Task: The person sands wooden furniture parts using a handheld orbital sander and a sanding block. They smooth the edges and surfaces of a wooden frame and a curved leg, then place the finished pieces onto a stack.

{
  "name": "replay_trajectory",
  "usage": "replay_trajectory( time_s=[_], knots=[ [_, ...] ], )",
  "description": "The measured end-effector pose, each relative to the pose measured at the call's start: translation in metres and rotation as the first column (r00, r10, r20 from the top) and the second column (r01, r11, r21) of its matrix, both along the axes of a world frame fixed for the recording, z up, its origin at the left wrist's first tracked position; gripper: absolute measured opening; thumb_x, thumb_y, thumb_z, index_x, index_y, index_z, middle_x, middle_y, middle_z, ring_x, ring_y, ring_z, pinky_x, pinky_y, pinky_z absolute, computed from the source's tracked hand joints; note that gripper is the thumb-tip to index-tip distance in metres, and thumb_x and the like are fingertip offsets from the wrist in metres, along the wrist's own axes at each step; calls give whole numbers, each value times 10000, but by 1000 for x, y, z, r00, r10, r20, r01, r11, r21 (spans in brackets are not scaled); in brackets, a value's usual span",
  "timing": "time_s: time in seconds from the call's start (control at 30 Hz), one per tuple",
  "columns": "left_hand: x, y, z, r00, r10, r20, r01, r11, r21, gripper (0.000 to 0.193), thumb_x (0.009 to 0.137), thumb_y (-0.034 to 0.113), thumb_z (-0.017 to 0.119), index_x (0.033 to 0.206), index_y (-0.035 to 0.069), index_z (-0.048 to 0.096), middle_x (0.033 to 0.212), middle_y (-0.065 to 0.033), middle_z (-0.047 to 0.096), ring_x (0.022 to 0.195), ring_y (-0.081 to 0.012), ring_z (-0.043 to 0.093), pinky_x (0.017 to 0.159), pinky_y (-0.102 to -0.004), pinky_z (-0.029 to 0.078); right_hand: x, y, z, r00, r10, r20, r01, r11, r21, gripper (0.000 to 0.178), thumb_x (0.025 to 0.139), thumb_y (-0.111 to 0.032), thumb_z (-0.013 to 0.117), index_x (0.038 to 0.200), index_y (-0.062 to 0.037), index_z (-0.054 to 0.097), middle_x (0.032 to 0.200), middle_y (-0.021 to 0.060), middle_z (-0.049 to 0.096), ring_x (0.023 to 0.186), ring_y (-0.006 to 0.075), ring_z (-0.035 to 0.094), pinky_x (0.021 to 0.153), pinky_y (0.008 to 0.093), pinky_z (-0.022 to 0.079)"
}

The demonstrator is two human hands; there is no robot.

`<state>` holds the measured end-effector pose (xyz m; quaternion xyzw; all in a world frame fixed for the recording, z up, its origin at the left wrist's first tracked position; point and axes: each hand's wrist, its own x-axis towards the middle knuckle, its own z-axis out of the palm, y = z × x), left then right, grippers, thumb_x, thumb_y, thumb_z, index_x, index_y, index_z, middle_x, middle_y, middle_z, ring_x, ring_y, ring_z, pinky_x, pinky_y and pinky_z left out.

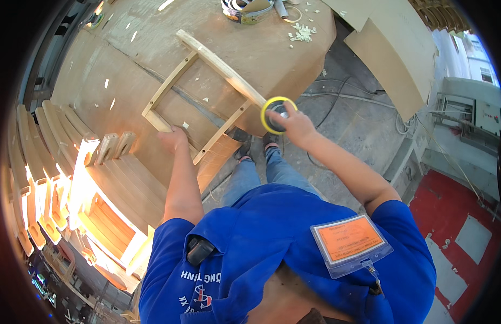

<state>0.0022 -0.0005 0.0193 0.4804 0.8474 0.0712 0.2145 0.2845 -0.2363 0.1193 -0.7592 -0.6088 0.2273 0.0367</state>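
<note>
A pale wooden frame [223, 66] of long rails and crossbars lies slantwise over the near edge of the table. My left hand [174, 139] is closed on its near-side rail, close to the left crossbar. In my right hand [295, 125] is a round tool [269, 120] with a yellow rim and a dark middle, which looks like a sander. That tool sits at the right end of the far rail, seemingly against it. My fingers cover part of its middle, and its underside is hidden.
The brown-covered table [121, 48] carries wood chips [303, 33] and a round container [246, 11] at the far side. Curved wooden pieces [50, 129] stand stacked at left in bright sunlight. Hoses or cables [342, 96] cross the grey floor. A board [388, 67] leans at far right.
</note>
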Motion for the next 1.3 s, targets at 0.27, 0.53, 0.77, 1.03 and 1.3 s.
replay_trajectory(
  time_s=[0.27, 0.53, 0.77, 1.03, 1.3],
  knots=[
    [2, 1, -5, 999, 30, -25, -30, 1000, 3, 460, 869, 311, 599, 1160, -9, 442, 1158, -242, 581, 1073, -408, 576, 903, -493, 460, 83, 15, -38, 772, -95, -628, 115, 993, -9, 778, 718, -50, 725, 1402, -173, 374, 1269, 148, 480, 1211, 291, 454, 1019, 377, 379],
    [3, 0, -5, 999, 37, 27, -37, 999, -15, 485, 868, 319, 598, 1181, -4, 417, 1164, -245, 586, 1075, -409, 580, 904, -489, 464, 120, 10, -81, 604, -421, -677, 244, 906, -345, 847, 712, -79, 749, 1436, -166, 317, 1312, 167, 488, 1237, 285, 454, 1044, 354, 354],
    [4, 0, -2, 1000, 30, 3, -30, 999, -26, 483, 874, 329, 589, 1181, -5, 423, 1164, -242, 583, 1068, -409, 580, 892, -488, 467, 114, 7, -42, 704, -288, -649, 289, 951, -108, 868, 680, -59, 739, 1440, -153, 330, 1281, 175, 488, 1202, 299, 475, 1020, 358, 379],
    [2, 0, -2, 999, 28, 24, -28, 1000, -2, 467, 863, 306, 609, 1155, -19, 444, 1156, -248, 581, 1073, -407, 575, 900, -486, 460, -12, 24, -9, 986, -62, -152, 62, 998, -9, 681, 774, -65, 636, 1368, -306, 406, 1310, 160, 428, 976, 348, 598, 836, 429, 503],
    [-1, 2, -2, 1000, 0, 28, -1, 999, 36, 451, 860, 292, 614, 1145, -15, 446, 1137, -245, 586, 1066, -399, 578, 889, -487, 463, -57, 33, 1, 929, 249, 275, -219, 967, -133, 600, 826, -147, 586, 1353, -369, 406, 1349, 108, 394, 862, 314, 599, 741, 388, 510]
  ],
)
